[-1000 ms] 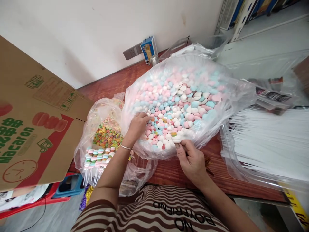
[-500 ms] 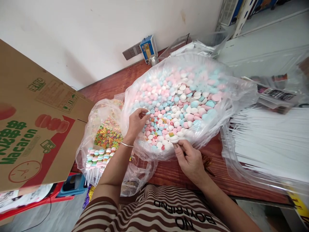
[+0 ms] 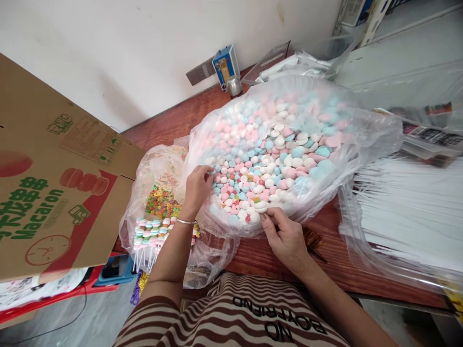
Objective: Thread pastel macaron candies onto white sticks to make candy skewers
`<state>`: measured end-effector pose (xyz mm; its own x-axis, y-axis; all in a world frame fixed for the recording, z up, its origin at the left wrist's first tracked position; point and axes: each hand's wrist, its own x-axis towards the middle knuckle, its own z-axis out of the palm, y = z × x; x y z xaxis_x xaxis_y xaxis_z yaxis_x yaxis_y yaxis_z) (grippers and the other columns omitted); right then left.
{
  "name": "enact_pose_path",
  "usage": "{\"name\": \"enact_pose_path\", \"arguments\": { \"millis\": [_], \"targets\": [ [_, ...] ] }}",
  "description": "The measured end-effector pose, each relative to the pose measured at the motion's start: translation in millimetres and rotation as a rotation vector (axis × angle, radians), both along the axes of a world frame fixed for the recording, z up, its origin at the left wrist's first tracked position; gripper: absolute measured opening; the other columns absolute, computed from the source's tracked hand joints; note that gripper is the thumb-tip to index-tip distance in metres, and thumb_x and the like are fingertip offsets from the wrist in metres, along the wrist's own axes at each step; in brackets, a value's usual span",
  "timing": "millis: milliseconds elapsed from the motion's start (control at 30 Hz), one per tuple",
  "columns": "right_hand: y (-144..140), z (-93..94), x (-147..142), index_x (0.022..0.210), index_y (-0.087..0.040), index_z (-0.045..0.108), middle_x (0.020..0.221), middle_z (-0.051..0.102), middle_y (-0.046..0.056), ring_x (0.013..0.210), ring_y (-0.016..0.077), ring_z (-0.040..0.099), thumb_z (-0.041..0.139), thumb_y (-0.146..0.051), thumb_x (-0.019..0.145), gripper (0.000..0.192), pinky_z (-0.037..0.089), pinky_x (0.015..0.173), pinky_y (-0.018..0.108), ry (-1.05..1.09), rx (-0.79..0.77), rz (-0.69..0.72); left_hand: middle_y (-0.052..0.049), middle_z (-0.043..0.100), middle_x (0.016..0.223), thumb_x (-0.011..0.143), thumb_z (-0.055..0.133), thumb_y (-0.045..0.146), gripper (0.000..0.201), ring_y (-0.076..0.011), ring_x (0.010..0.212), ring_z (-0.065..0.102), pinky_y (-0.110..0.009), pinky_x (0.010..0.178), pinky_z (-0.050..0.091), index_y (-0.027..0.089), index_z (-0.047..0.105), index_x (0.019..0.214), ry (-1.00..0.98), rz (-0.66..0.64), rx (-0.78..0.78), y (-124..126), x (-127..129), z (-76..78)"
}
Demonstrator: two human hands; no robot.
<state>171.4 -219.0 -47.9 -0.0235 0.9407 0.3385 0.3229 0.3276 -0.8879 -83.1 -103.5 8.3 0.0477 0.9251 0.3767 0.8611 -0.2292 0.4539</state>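
Two hands work at the big bag of candies [image 3: 289,144] mid-frame: the left hand [image 3: 197,185] pinches a piece from the pile, the right hand [image 3: 284,236] grips a stick [image 3: 261,206] already loaded, so threading likely needs steady alignment.

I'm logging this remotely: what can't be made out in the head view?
- Left hand: fingertips buried among candies; any pick hidden.
- Right hand: the stick under its white candy covered by fingers.
- Cardboard box: print cut by the left edge.
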Motion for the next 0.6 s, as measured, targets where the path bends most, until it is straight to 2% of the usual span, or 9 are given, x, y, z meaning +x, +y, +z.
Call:
{"name": "enact_pose_path", "arguments": {
  "millis": [67, 200, 367, 467, 600],
  "targets": [
    [0, -0.8, -1, 0.097, -0.021, 0.061, 0.067, 0.065, -0.003, 0.053, 0.0128, 0.06, 0.051, -0.03, 0.101, 0.015, 0.043, 0.054, 0.023, -0.002, -0.006, 0.007, -0.003, 0.069, 0.088, 0.087, 0.065, 0.025, 0.014, -0.0152, 0.072, 0.062, -0.027, 0.072, 0.048, 0.021, 0.071, 0.099, -0.014, -0.065, -0.021, -3, 7, -1.1],
    [1, -1.3, -1, 0.095, -0.022, 0.061, 0.066, 0.065, -0.003, 0.052, 0.0126, 0.058, 0.051, -0.031, 0.102, 0.015, 0.042, 0.053, 0.024, -0.016, 0.001, -0.005, -0.002, 0.071, 0.081, 0.087, 0.064, 0.023, 0.011, -0.0157, 0.069, 0.063, -0.027, 0.068, 0.046, 0.022, 0.071, 0.095, -0.013, -0.176, -0.195, -5, 10, 0.1],
    [1, -1.5, -2, 0.095, -0.021, 0.06, 0.066, 0.064, -0.003, 0.052, 0.0122, 0.058, 0.051, -0.029, 0.102, 0.014, 0.041, 0.053, 0.023, -0.019, 0.023, 0.004, -0.002, 0.072, 0.083, 0.088, 0.062, 0.022, 0.011, -0.0169, 0.073, 0.063, -0.028, 0.072, 0.047, 0.021, 0.07, 0.095, -0.046, -0.037, -0.102, 4, -2, 2.9],
    [1, -1.2, -2, 0.095, -0.021, 0.061, 0.066, 0.063, -0.003, 0.051, 0.0123, 0.058, 0.051, -0.029, 0.102, 0.014, 0.041, 0.053, 0.023, -0.022, 0.018, 0.005, -0.002, 0.072, 0.084, 0.086, 0.065, 0.021, 0.01, -0.0177, 0.076, 0.064, -0.028, 0.073, 0.048, 0.021, 0.071, 0.094, -0.009, -0.048, -0.1, 9, -6, 2.5],
    [1, -0.2, 0, 0.095, -0.021, 0.06, 0.066, 0.063, -0.003, 0.05, 0.0121, 0.057, 0.051, -0.028, 0.102, 0.014, 0.04, 0.053, 0.023, -0.02, 0.028, 0.009, -0.005, 0.071, 0.094, 0.088, 0.061, 0.015, 0.012, -0.0196, 0.085, 0.065, -0.03, 0.078, 0.048, 0.021, 0.069, 0.093, 0.163, -0.052, -0.004, 9, -5, -2.3]
  ]
}}
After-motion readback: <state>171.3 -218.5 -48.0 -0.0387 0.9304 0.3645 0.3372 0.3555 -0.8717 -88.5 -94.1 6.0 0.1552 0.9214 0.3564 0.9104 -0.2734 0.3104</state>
